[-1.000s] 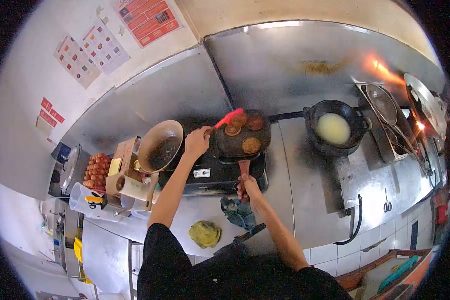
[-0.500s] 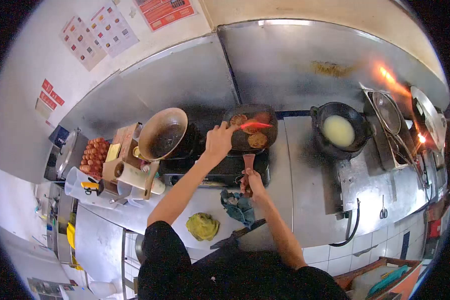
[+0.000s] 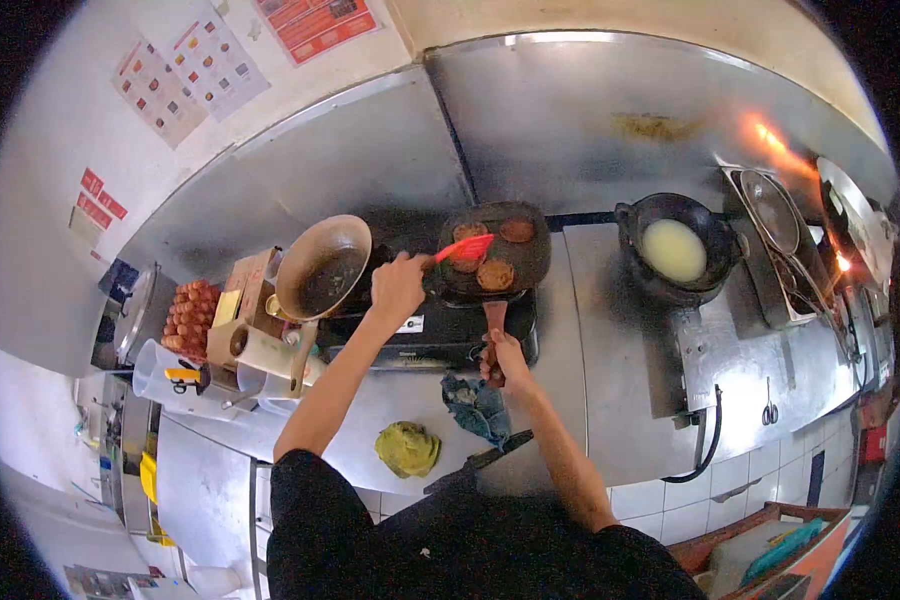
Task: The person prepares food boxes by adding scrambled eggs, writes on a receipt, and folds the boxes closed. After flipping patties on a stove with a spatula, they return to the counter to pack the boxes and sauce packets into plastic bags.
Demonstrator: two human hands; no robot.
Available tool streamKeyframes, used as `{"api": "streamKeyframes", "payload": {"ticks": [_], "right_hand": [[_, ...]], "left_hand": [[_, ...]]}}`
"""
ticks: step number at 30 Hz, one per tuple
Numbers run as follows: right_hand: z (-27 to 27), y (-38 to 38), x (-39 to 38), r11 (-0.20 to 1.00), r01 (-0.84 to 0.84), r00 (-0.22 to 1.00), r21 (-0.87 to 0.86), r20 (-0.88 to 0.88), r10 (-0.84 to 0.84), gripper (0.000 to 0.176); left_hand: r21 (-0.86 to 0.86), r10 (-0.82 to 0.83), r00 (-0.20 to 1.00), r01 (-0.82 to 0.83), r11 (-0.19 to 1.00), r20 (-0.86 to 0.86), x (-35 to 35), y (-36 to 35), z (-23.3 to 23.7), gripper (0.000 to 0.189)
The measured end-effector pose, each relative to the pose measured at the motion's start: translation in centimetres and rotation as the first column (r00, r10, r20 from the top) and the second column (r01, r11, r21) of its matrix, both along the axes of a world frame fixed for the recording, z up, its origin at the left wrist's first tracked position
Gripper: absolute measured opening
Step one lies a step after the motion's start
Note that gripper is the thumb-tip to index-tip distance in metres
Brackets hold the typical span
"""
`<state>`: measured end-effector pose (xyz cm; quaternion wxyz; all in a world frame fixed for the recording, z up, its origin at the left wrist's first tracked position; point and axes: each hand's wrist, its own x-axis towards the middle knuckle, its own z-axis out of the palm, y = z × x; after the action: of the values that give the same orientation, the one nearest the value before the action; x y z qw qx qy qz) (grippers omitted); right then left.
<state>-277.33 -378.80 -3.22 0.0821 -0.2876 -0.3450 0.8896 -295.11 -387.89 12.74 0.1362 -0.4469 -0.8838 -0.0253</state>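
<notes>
My left hand (image 3: 400, 290) is closed round the handle of a red spatula (image 3: 466, 248). The spatula's blade is over the left half of a dark square frying pan (image 3: 531, 262), partly covering what lies beneath. Several round brown patties are in this pan; one patty (image 3: 495, 275) lies near the front and another patty (image 3: 517, 230) at the back right. With its fingers wrapped round the brown pan handle (image 3: 495, 316), my right hand (image 3: 507, 362) grips the pan from the front. Under the pan is a black portable stove (image 3: 400, 350).
A second frying pan (image 3: 325, 268) stands left of the stove, near a stack of eggs (image 3: 190, 318). On the right, a black pot (image 3: 676, 250) holds pale yellow liquid. A yellow-green cloth (image 3: 407, 449) and a blue cloth (image 3: 476, 410) lie in front. Flames (image 3: 843, 262) show at far right.
My left hand has drawn the spatula leftward across the pan, uncovering the patty at the back right. My right hand keeps its hold on the pan handle. The view has shifted slightly.
</notes>
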Motion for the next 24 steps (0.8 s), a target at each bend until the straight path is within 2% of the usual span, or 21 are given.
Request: {"api": "streamKeyframes", "payload": {"ticks": [3, 6, 7, 8, 14, 16, 18, 19, 24], "right_hand": [[-0.2, 0.0, -0.1, 1.000, -0.009, 0.999, 0.021, -0.038, 0.010, 0.034], [0.3, -0.2, -0.4, 0.999, -0.017, 1.000, 0.035, 0.009, 0.017, 0.035], [0.1, -0.2, -0.4, 1.000, -0.011, 1.000, 0.022, -0.005, 0.011, 0.035], [-0.1, -0.2, -0.3, 1.000, -0.011, 1.000, 0.013, -0.015, 0.011, 0.036], [-0.4, -0.1, -0.4, 0.998, -0.010, 1.000, 0.058, 0.019, 0.009, 0.037], [0.4, 0.5, 0.1, 0.999, -0.015, 1.000, 0.034, 0.017, 0.014, 0.037], [0.7, 0.2, 0.5, 0.999, -0.031, 0.999, -0.017, 0.015, 0.031, 0.037], [0.7, 0.2, 0.4, 0.999, -0.038, 0.999, -0.015, 0.004, 0.038, 0.037], [0.0, 0.1, 0.2, 0.999, -0.044, 0.998, 0.014, -0.038, 0.045, 0.037]], "left_hand": [[0.112, -0.007, 0.996, -0.003, 0.994, 0.088, 0.7, -2.3, -0.1, 0.030], [0.103, 0.073, 0.991, -0.085, 0.991, 0.113, 3.0, -2.9, 1.1, 0.030], [-0.007, 0.114, 0.987, -0.114, 0.993, 0.112, 4.2, -2.4, 1.7, 0.030], [-0.003, 0.124, 0.985, -0.124, 0.992, 0.118, 4.7, -2.0, 1.2, 0.030], [0.195, 0.055, 0.986, -0.086, 0.977, 0.157, 4.9, 0.9, -1.9, 0.027], [0.214, 0.152, 0.980, -0.177, 0.961, 0.129, 4.0, 0.8, -0.8, 0.028], [0.154, 0.244, 0.969, -0.249, 0.956, 0.049, 2.2, 0.2, -1.2, 0.029], [0.087, 0.199, 0.979, -0.202, 0.975, 0.050, 1.7, -0.5, -1.7, 0.030], [0.036, 0.174, 0.977, -0.179, 0.983, 0.123, 4.8, -1.4, -0.2, 0.035]]}}
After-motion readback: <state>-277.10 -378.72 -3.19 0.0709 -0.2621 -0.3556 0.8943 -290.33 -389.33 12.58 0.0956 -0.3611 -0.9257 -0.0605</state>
